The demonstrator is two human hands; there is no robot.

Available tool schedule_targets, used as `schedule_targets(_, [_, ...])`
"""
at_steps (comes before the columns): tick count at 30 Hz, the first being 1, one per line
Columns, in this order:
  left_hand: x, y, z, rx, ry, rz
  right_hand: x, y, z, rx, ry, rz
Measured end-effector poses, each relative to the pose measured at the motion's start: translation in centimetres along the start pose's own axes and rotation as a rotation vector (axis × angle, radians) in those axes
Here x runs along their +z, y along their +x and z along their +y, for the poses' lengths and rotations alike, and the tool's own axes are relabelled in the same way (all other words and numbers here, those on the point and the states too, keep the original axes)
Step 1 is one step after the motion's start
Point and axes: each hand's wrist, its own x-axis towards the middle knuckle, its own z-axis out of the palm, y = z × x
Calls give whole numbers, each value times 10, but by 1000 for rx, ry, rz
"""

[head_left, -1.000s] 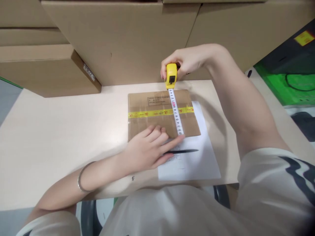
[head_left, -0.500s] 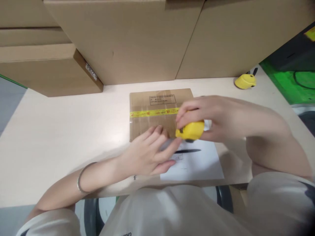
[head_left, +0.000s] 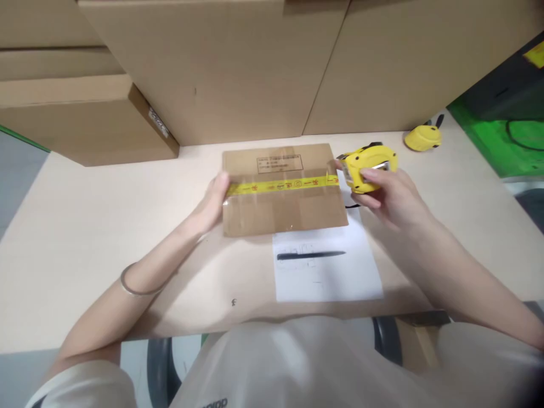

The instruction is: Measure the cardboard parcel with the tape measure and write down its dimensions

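A small cardboard box [head_left: 284, 212] lies on the table, with yellow printed tape [head_left: 280, 186] running across its top. At its left edge is my left hand [head_left: 212, 199], closed against the side with the thumb at the top edge; the other fingers are partly hidden. Beside the box's right edge, my right hand [head_left: 393, 195] grips a yellow tape measure [head_left: 369, 167], its mouth towards the box. Whether any blade is pulled out I cannot tell. A sheet of white paper [head_left: 329, 283] extends from under the box, and a black pen [head_left: 312, 255] rests on it.
Large cardboard boxes [head_left: 238, 73] stand along the back of the table [head_left: 85, 243]. At the left is another carton [head_left: 85, 124] with a label on its side. A second yellow tape measure [head_left: 423, 137] sits at the back right.
My left hand has moved from the box's front to its left edge. My right hand has carried the tape measure right and back, to the box's right edge. The pen and paper are now uncovered.
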Motion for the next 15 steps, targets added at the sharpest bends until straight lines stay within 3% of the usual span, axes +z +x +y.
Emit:
schedule_targets(2, [3,1,3,-2,-86,-12,2,-10,-10,-52,-5,6])
schedule_targets(5, [-2,1,4,146,-66,50,1,-21,-23,-138,-39,34])
schedule_targets(11, [-16,-1,-12,630,389,35,-6,-27,-42,-328,-305,134])
schedule_targets(13, [-16,-6,-17,724,492,20,-2,-27,-55,-426,-491,99])
schedule_targets(15, [-14,-11,-21,730,524,-6,12,-24,-68,-557,-674,-23])
